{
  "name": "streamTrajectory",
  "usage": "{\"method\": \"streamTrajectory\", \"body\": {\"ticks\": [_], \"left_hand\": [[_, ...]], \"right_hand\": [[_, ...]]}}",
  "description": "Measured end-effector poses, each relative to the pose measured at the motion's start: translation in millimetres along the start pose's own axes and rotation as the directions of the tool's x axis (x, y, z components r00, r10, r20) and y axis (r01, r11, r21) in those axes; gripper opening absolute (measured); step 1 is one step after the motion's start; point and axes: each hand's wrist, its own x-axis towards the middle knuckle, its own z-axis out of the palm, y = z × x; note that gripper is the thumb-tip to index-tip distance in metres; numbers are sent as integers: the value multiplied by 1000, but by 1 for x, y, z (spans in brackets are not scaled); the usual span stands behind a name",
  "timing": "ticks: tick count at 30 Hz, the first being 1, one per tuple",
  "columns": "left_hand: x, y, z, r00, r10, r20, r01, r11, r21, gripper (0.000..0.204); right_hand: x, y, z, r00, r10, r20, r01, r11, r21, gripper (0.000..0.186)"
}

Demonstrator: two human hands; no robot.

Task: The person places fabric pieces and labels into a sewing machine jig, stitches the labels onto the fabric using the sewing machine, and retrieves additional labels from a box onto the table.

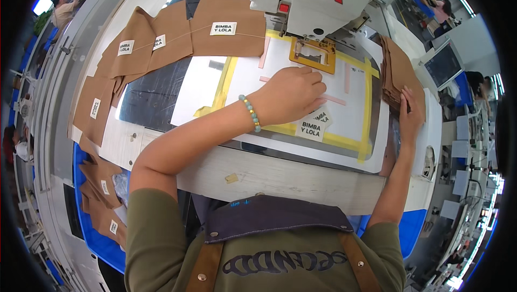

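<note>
My left hand (293, 91), a beaded bracelet on its wrist, reaches over the white work plate (218, 71) just in front of the yellow clamp frame (295, 55) beneath the sewing machine head (323, 1). Its fingers are curled closed, and what they hold, if anything, is hidden. Two white printed labels (311, 129) overlap on the plate below that hand. At the right, my right hand (412, 114) grips the near edge of a stack of brown fabric pieces (401, 71), thumb against the edge.
Brown fabric pieces with sewn-on white labels (221, 41) spread across the left of the table, joined by a thread. More hang into a blue bin (102, 246) at lower left. Yellow tape (223, 84) and pink strips (334, 99) mark the plate. A monitor (441, 64) stands at right.
</note>
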Motion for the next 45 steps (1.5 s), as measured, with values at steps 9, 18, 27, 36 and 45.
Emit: {"method": "streamTrajectory", "body": {"ticks": [9,18,27,36,45], "left_hand": [[-17,-25,-1,995,-30,-93,21,996,-92,11],[-8,-7,-7,998,-64,12,64,993,-96,13],[-18,-17,3,1000,1,-25,-3,996,-92,12],[-19,-23,15,1000,17,-23,-17,1000,-25,15],[-3,-2,17,984,170,-48,-164,981,109,17]], "right_hand": [[27,0,-25,983,27,183,1,989,-149,21],[11,27,33,916,376,-141,-276,844,460,19],[15,25,34,982,104,-157,-88,990,109,22],[44,84,7,771,634,-61,-141,264,954,35],[46,-69,25,901,-417,117,417,908,31,18]]}}
